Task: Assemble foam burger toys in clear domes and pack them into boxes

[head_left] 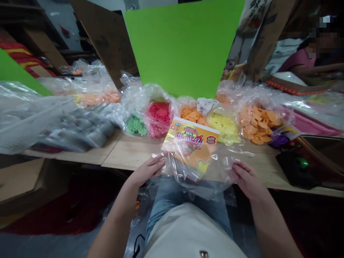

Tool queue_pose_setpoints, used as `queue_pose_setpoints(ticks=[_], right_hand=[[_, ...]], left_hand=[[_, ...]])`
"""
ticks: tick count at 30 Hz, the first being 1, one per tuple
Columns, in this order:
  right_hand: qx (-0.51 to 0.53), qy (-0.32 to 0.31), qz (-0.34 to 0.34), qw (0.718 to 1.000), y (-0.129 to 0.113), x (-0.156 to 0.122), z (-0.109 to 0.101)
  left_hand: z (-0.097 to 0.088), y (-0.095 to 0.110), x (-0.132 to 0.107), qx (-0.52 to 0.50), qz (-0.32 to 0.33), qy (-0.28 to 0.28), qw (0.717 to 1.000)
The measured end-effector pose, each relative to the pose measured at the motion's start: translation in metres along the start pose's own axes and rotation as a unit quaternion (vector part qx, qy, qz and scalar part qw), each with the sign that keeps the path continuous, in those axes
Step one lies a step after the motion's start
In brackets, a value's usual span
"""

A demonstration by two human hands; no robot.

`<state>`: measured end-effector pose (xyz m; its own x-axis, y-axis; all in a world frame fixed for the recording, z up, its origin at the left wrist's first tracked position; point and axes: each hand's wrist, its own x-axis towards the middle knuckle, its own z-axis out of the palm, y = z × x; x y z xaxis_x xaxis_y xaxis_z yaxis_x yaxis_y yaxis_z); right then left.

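Observation:
My left hand (147, 171) and my right hand (245, 179) grip opposite sides of a transparent plastic bag (199, 172) above my lap. Inside the bag lies a yellow and orange printed card (190, 138), upside down to me, and its top edge rests over the table. Just beyond the card stand open plastic bags of coloured paper discs: green (136, 125), red (158, 116), orange (192, 115), yellow (224, 127) and a larger orange heap (259, 123). None of them touches my hands.
The bags stand on a wooden table (129, 154), with a bright green board (182, 46) behind them. Grey packed bags (75, 129) lie at the left. A black object with a green light (298, 168) sits at the right. A seated person (298, 61) is at the far right.

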<state>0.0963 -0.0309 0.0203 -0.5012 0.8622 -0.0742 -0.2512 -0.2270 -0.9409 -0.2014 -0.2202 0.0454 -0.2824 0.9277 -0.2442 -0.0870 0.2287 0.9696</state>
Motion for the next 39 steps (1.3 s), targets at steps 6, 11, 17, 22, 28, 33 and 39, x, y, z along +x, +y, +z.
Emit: queue_pose_setpoints(ticks=[6, 11, 17, 22, 28, 33, 39], right_hand=[[0.090, -0.047, -0.081, 0.992, -0.004, -0.006, -0.024], [-0.169, -0.353, 0.156, 0.907, -0.009, -0.024, -0.045], [-0.143, -0.416, 0.249, 0.863, -0.002, -0.019, 0.002], [-0.296, -0.346, 0.171, 0.874, 0.018, -0.028, 0.027], [-0.187, -0.059, 0.145, 0.970, -0.006, -0.041, 0.005], [-0.052, 0.127, 0.067, 0.988, -0.001, -0.033, 0.000], [0.031, 0.242, -0.037, 0.969, 0.000, -0.028, -0.031]], left_hand=[[-0.011, -0.014, -0.020, 0.005, -0.057, -0.069, 0.996], [-0.006, -0.029, -0.021, -0.003, -0.013, -0.145, 0.989], [0.022, -0.021, -0.007, 0.084, 0.059, 0.002, 0.995], [0.036, -0.006, -0.003, 0.075, 0.072, -0.025, 0.994], [0.029, 0.010, 0.015, -0.103, -0.087, -0.294, 0.946], [0.087, 0.013, 0.038, -0.261, -0.106, -0.344, 0.896], [0.198, 0.000, 0.047, 0.092, 0.197, -0.499, 0.839]])
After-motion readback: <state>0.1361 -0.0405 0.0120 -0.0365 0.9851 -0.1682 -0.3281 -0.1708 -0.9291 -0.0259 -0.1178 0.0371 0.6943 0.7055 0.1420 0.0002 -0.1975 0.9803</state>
